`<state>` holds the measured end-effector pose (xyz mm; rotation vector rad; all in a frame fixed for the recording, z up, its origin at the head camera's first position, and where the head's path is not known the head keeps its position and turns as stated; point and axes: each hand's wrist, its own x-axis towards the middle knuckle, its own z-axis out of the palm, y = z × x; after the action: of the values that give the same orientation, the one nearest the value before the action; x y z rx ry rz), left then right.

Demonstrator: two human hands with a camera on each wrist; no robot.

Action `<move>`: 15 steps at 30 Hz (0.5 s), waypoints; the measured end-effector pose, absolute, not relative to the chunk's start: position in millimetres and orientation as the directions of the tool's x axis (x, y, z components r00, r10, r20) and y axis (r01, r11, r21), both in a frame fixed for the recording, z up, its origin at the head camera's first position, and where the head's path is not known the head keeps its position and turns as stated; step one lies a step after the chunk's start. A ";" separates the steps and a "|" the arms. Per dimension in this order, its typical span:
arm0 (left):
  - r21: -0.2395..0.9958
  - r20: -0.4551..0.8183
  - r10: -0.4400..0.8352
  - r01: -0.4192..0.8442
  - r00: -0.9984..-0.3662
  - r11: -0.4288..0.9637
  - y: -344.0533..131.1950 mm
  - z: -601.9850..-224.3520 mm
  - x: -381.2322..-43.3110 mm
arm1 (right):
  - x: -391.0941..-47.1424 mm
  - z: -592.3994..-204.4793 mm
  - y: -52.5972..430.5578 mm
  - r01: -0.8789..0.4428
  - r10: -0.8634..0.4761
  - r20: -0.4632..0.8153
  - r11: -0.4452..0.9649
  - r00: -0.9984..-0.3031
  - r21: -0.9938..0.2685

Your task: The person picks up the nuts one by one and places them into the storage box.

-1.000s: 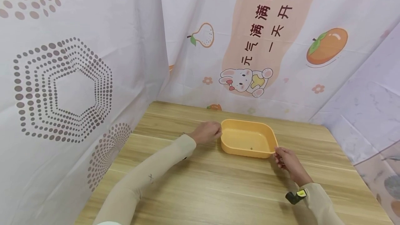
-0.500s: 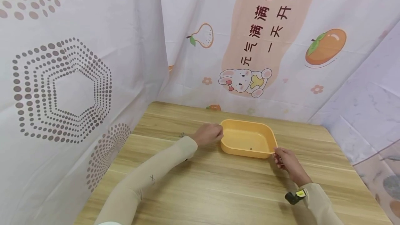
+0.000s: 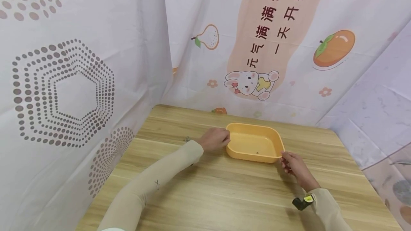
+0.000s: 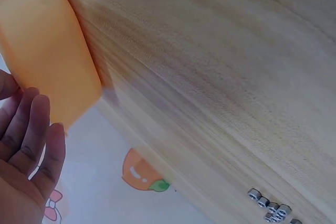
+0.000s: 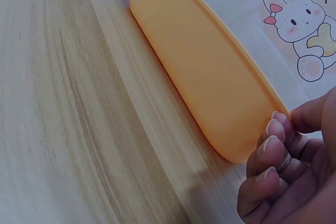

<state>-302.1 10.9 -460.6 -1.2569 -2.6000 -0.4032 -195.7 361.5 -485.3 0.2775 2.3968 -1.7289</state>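
Observation:
A shallow yellow-orange plastic tray (image 3: 248,156) with rounded corners sits on the wooden table. My left hand (image 3: 214,138) pinches its left rim; in the left wrist view the thumb is at the rim and the other fingers (image 4: 39,124) extend by the outer wall. At the near right corner, my right hand (image 3: 297,168) pinches the rim between thumb and fingers, the remaining fingers (image 5: 262,182) curled below. One tiny dark piece, perhaps a nut (image 3: 257,153), lies on the tray's floor. Several metal nuts (image 4: 273,209) lie loose on the table, beyond my left wrist.
The wooden table (image 3: 218,202) ends at a printed back curtain (image 3: 189,95) with fruit and a rabbit. Another curtain (image 3: 128,81) hangs along the left side, and a pale one (image 3: 369,113) along the right. A black device with a yellow label (image 3: 303,202) is on my right wrist.
My left hand has shifted very slightly to the right at the tray's rim, and its sleeve with it. The tray and my right hand stay nearly still.

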 end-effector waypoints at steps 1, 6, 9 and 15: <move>0.151 0.312 0.726 0.787 -0.613 0.599 11.0 -460.1 -301.7 | -195.5 -484.9 361.3 0.250 0.050 -0.247 0.311 -0.968 -0.917; 0.154 0.314 0.720 0.782 -0.619 0.605 11.2 -460.1 -301.0 | -194.9 -484.1 361.2 0.246 0.051 -0.242 0.321 -0.969 -0.915; 0.147 0.322 0.719 0.783 -0.615 0.604 11.0 -461.5 -301.5 | -194.6 -484.2 361.5 0.245 0.052 -0.241 0.326 -0.969 -0.913; 0.186 0.324 0.717 0.785 -0.617 0.591 9.7 -464.8 -304.2 | -194.5 -484.3 362.0 0.245 0.049 -0.242 0.327 -0.969 -0.913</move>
<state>-304.2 9.7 -464.8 -1.2476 -2.6058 -0.4613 -194.5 362.0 -484.3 0.2700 2.4154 -1.7083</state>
